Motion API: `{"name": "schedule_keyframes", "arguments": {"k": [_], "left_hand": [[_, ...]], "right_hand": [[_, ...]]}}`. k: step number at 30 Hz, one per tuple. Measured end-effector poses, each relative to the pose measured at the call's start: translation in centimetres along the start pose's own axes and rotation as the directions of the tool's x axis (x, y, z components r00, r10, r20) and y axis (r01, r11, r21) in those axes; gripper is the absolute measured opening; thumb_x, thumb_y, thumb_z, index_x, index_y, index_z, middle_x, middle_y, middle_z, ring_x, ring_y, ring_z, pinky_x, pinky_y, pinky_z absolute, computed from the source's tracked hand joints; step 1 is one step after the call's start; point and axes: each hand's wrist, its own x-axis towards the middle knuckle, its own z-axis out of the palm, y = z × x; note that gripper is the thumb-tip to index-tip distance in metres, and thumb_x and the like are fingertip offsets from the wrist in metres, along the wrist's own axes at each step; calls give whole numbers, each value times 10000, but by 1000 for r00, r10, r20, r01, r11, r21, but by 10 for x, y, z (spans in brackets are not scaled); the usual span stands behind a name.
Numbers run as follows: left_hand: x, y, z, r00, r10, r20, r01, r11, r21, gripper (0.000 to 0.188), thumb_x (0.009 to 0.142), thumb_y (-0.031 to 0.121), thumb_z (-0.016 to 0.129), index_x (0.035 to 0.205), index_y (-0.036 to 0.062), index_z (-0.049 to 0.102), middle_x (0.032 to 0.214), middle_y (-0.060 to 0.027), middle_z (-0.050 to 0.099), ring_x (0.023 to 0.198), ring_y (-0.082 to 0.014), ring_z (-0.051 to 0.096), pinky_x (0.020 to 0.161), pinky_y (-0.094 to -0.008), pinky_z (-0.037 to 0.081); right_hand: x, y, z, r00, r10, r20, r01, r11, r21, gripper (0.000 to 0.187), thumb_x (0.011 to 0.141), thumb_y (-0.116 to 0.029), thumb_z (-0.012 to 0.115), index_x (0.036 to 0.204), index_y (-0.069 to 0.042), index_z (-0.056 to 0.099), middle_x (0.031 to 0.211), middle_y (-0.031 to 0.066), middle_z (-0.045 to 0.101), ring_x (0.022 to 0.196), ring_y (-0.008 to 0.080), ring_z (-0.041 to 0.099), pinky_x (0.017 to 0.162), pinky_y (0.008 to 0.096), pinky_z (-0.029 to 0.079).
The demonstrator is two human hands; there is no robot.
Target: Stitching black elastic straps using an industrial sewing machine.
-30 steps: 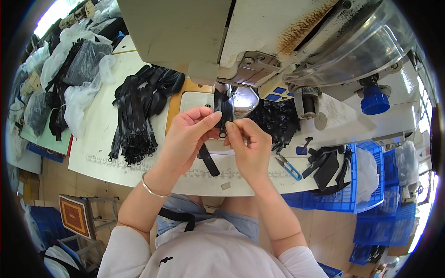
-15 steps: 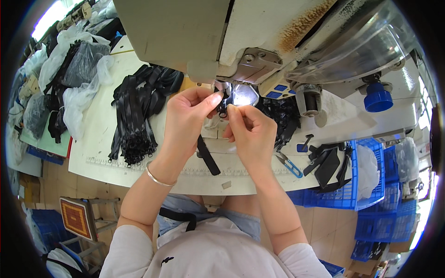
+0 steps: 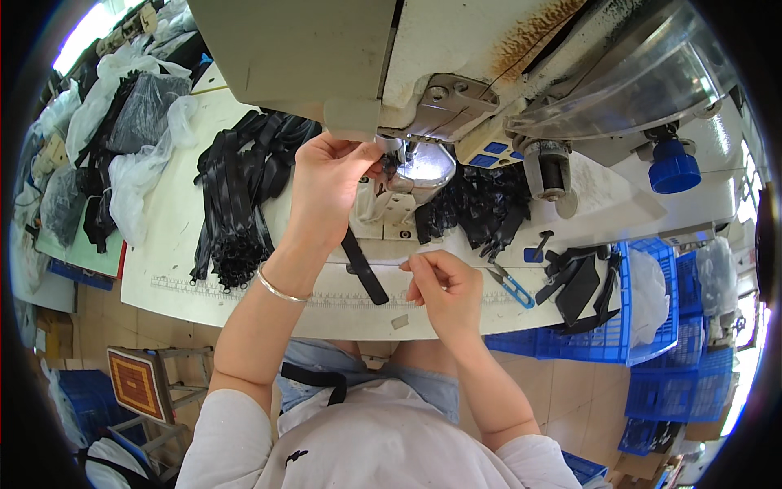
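Observation:
My left hand [image 3: 336, 183] is closed in a pinch beside the presser foot of the sewing machine [image 3: 436, 106], with a small black piece at its fingertips. From below that hand a black zipper strip [image 3: 365, 270] runs over the table's front part; whether it joins the pinched piece is hidden. My right hand [image 3: 444, 289] is off the machine, low over the table to the right of the strip. Its fingers are curled in, thumb near forefinger, and anything between them is too small to make out. The lamp lights the metal plate [image 3: 428, 167] by the needle.
A bundle of black zippers [image 3: 236, 200] lies left, with more black strips [image 3: 481, 208] behind my right hand. Blue thread snips [image 3: 515, 289] and black fabric pieces [image 3: 578, 285] are at right, beside a blue crate [image 3: 643, 354]. A ruler strip [image 3: 326, 301] follows the table's front edge.
My right hand has let go at the needle area and drawn back toward me. My left hand has moved slightly up, closer in under the machine head.

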Motion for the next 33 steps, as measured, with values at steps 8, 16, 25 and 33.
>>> {"name": "schedule_keyframes", "arguments": {"k": [8,16,25,33], "left_hand": [[4,-2,-3,997,-73,17,73,996,-44,57,835,20,633,848,-34,647,776,-63,643,653,-114,572,632,-247,459],[-30,-6,-13,980,-12,-200,-8,995,-99,145,872,67,649,960,-45,631,800,-37,613,675,-105,553,630,-232,455],[-82,-5,-63,960,-229,161,263,536,-803,178,893,68,590,1068,45,564,870,-11,536,763,-126,488,656,-240,447],[-96,-13,-68,854,-33,520,521,22,-853,198,836,-39,578,950,100,495,755,22,390,710,-111,414,627,-237,398]], "right_hand": [[20,2,-30,963,-246,-111,222,955,-194,139,904,-78,556,961,-9,662,676,58,619,587,85,567,532,234,429],[123,7,-94,757,-653,-6,314,372,-873,242,714,-31,604,951,-9,563,1018,127,555,951,343,513,851,446,392],[156,17,-111,737,-646,199,252,-11,-968,176,763,-191,701,895,-79,673,885,102,660,877,326,590,809,454,411],[158,12,-104,791,-577,202,263,22,-965,249,889,-187,592,1092,-44,605,1056,209,638,994,394,586,848,451,435]]}}
